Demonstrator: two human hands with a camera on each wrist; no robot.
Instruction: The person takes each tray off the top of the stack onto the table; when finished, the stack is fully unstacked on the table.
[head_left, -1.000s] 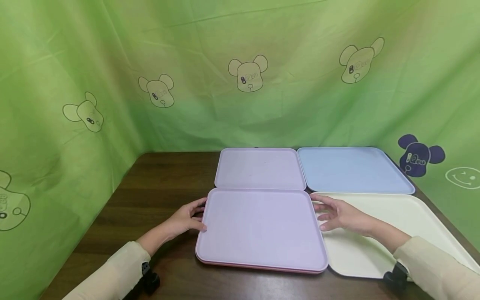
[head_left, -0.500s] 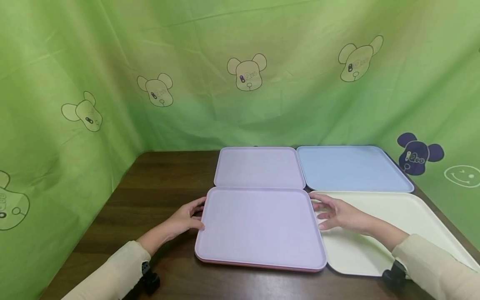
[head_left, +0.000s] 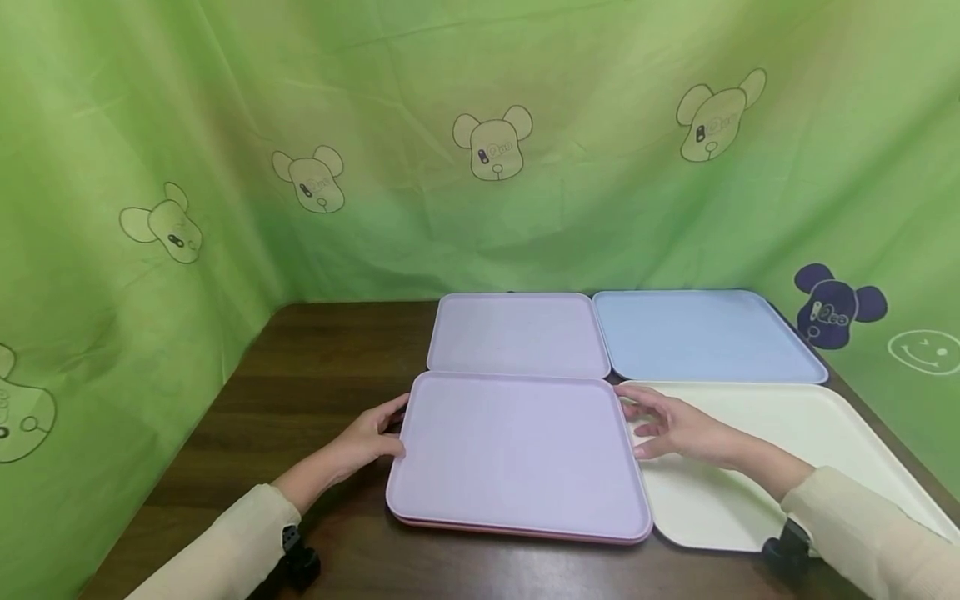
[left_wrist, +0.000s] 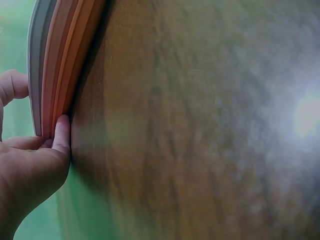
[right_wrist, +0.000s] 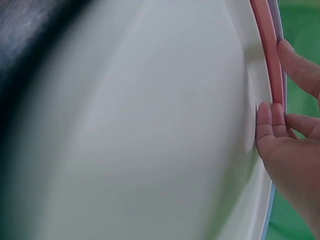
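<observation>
At far left, a green curtain [head_left: 180, 350] hangs beside the dark wooden table [head_left: 322, 350]. The left hand [head_left: 367, 437] is at the left side of a stack of trays, thumb and fingers spread, the thumb at the upper rim and the other fingertips touching the side lower down. The stack lies on the table between the two hands: a lilac tray [head_left: 517, 454] on top, its flat base showing from rim to rim, with a pink tray [right_wrist: 267, 55] under it and, in the left wrist view, an orange-looking edge [left_wrist: 75, 45] lower still. Behind it lies a second lilac tray [head_left: 517, 333], just beyond its far rim. The right hand [head_left: 675, 429] reaches over a white tray [head_left: 757, 500], thumb and fingers spread, fingertips touching the right side of the stack. Farther right, behind the white tray, a blue tray [head_left: 705, 337] lies just beside the second lilac one.
</observation>
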